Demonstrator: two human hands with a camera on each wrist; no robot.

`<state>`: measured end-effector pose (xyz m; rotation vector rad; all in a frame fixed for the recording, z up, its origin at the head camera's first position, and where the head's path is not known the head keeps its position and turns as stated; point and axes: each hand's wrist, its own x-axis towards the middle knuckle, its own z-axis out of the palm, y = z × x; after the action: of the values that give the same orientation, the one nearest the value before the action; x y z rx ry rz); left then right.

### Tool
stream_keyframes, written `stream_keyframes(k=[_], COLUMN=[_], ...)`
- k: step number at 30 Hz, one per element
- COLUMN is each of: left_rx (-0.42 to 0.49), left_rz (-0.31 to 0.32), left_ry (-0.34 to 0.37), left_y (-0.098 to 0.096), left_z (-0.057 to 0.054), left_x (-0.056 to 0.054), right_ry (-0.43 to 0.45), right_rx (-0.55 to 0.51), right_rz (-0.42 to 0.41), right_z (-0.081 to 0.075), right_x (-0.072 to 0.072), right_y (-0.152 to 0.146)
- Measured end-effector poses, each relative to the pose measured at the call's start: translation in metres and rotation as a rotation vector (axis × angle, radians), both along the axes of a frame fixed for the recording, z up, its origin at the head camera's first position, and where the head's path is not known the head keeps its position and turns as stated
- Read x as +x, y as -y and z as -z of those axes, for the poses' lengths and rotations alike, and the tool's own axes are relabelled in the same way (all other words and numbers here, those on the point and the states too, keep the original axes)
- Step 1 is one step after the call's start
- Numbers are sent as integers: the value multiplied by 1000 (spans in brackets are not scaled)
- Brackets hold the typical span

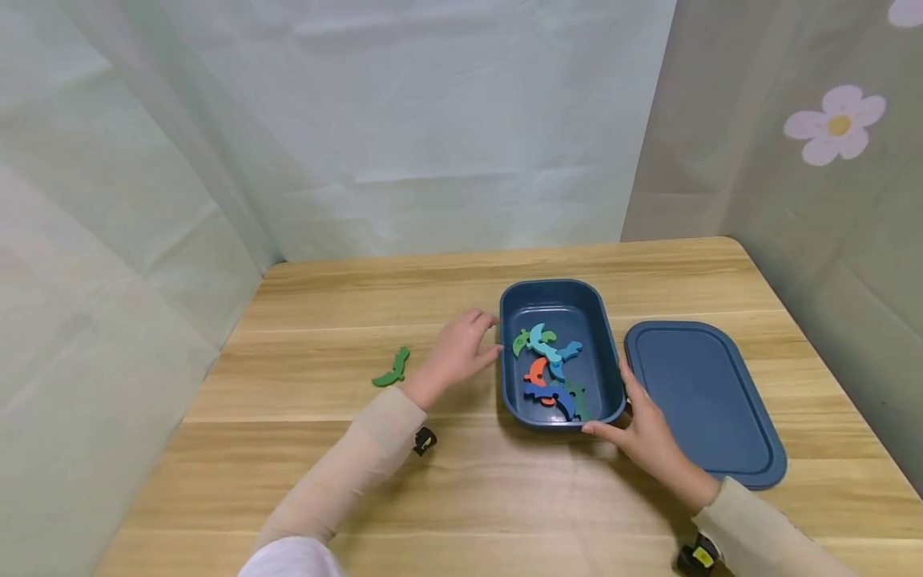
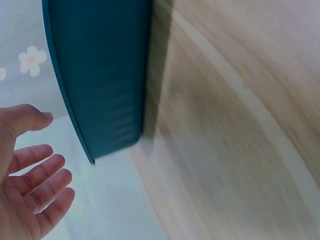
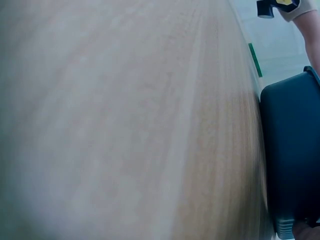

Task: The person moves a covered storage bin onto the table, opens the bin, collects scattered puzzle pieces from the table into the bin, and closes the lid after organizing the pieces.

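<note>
A deep navy plastic box (image 1: 590, 312) with rounded corners stands uncovered on the table. Several flat, curved toy pieces lie heaped inside, among them a light-blue piece (image 1: 541, 344), an orange piece (image 1: 535, 372) and a dark-blue piece (image 1: 558, 396). At the box's near right corner my right hand (image 1: 649, 433) grips it, thumb at the front rim and fingers along the right wall. Beside the left wall is my left hand (image 1: 456, 353), holding nothing; its fingers look loosely bent and apart from the box in the left wrist view. A green curved piece (image 1: 393, 369) lies left of that hand.
Right of the box, a matching navy lid (image 1: 703, 401) lies flat on the wooden table (image 1: 490, 497). Pale cloth (image 1: 447, 136) hangs behind the table's far edge, and more cloth lines both sides. Each wrist carries a small black camera.
</note>
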<state>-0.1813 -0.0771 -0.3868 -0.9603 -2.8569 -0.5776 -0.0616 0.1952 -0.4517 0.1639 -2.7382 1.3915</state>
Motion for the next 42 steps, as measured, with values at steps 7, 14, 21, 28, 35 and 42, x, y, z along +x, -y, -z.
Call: stream_keyframes(k=[7, 14, 21, 28, 35, 42], left_rx=[2, -36, -50, -62, -122, -134], left_rz=[-76, -162, -241, -280, -300, -317], left_ry=[-18, 8, 47, 117, 195, 223], left_y=[25, 46, 64, 80, 93, 100], left_z=[3, 8, 6, 10, 15, 19], left_x=[-4, -12, -17, -19, -17, -13], right_ry=[4, 7, 13, 16, 17, 10], right_rx=[8, 17, 20, 23, 18, 15], right_rz=[0, 4, 2, 3, 6, 5], right_z=[-1, -3, -3, -3, -3, -1], right_x=[0, 0, -1, 0, 0, 0], right_y=[0, -1, -1, 0, 0, 0])
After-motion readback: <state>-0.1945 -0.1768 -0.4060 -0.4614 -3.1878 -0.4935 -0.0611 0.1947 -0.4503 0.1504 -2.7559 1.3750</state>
